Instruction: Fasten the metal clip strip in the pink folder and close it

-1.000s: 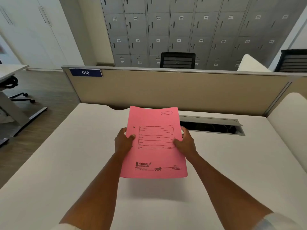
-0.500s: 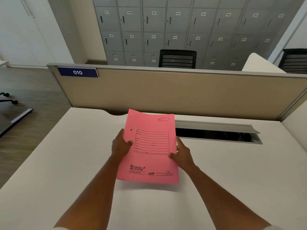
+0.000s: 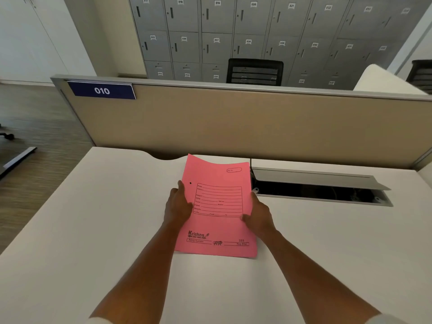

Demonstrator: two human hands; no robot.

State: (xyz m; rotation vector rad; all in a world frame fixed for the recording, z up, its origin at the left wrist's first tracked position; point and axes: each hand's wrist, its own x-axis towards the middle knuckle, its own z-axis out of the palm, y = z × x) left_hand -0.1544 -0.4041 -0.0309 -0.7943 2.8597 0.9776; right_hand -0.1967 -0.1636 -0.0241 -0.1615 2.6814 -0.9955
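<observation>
Head view. A wide white laminate table [image 3: 93, 230] fills the foreground, bounded at its far edge by a beige fabric partition panel [image 3: 233, 127] that carries a dark blue plate marked "010" [image 3: 102, 90]; grey numbered metal lockers [image 3: 233, 31] and a black mesh chair back [image 3: 254, 71] stand beyond. To the right, a grey hinged cable-tray flap [image 3: 315, 178] stands open over a dark slot in the table. The closed pink card folder with printed form lines [image 3: 217, 206] lies at table centre, its near edge at the surface and its far edge curled slightly upward. The left hand [image 3: 176, 208] grips the folder's left edge; the right hand [image 3: 258, 215] grips its right edge, thumb on the cover.
</observation>
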